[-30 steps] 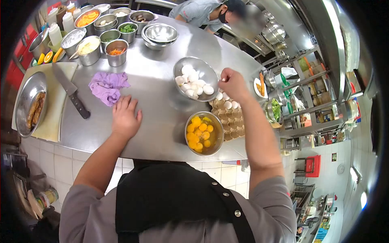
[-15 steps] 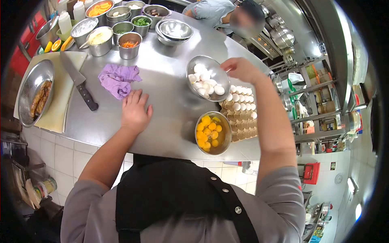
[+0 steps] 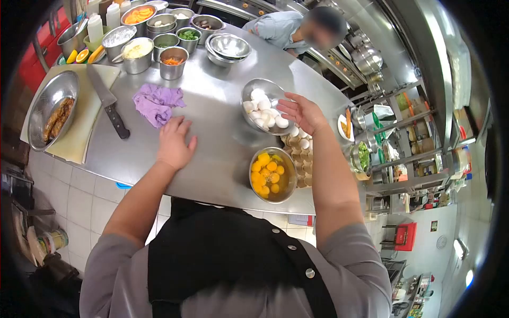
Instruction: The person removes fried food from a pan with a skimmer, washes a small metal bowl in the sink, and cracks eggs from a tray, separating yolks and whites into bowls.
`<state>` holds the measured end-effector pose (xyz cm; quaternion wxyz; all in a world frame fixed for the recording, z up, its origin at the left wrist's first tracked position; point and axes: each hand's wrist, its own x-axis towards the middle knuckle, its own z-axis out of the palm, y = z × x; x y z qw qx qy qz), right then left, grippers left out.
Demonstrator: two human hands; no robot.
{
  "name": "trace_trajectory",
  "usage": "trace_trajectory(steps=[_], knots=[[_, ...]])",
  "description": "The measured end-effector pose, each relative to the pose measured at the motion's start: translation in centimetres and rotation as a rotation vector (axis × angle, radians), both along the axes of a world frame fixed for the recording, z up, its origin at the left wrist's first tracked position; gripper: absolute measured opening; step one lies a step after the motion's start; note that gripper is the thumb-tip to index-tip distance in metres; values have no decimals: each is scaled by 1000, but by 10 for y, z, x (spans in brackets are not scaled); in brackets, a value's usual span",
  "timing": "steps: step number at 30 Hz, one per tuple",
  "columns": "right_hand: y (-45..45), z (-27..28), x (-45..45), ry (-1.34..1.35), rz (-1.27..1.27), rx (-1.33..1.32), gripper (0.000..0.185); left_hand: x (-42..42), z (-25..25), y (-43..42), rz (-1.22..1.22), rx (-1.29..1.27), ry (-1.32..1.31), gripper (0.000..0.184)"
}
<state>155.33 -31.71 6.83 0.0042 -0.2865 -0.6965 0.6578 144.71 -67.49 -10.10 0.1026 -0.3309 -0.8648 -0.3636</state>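
Observation:
My left hand (image 3: 176, 144) lies flat on the steel table, fingers spread, fingertips at the edge of a crumpled purple cloth (image 3: 158, 102). My right hand (image 3: 303, 112) is open at the right rim of a metal bowl (image 3: 254, 85) of white eggshells (image 3: 263, 109), its fingers reaching over the rim with nothing visible in them. Whether it touches the bowl I cannot tell. Just nearer to me stands a second metal bowl (image 3: 289, 185) with several raw egg yolks (image 3: 269, 170) in clear whites. My right forearm partly covers a cardboard egg tray (image 3: 304, 168) with white eggs.
At left, a knife (image 3: 110, 103) lies partly on a cutting board (image 3: 87, 122), beside a metal bowl (image 3: 38, 114) of browned food (image 3: 58, 119). Ingredient containers (image 3: 173, 74) and stacked bowls (image 3: 225, 57) line the back. A person (image 3: 283, 29) leans beyond the far edge.
My right hand has gone from curled fingers at the shell bowl's rim to stretched-out fingers over it. My right forearm has swung left across the egg tray. The left hand stays put.

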Motion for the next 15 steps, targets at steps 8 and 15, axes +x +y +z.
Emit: trace_trajectory(steps=[8,15], knots=[[7,-10,84,305,127,-635,61,27,2,-34,166,-73,120,45],[40,-25,159,262,-41,-313,48,71,-6,-39,428,-447,57,54]])
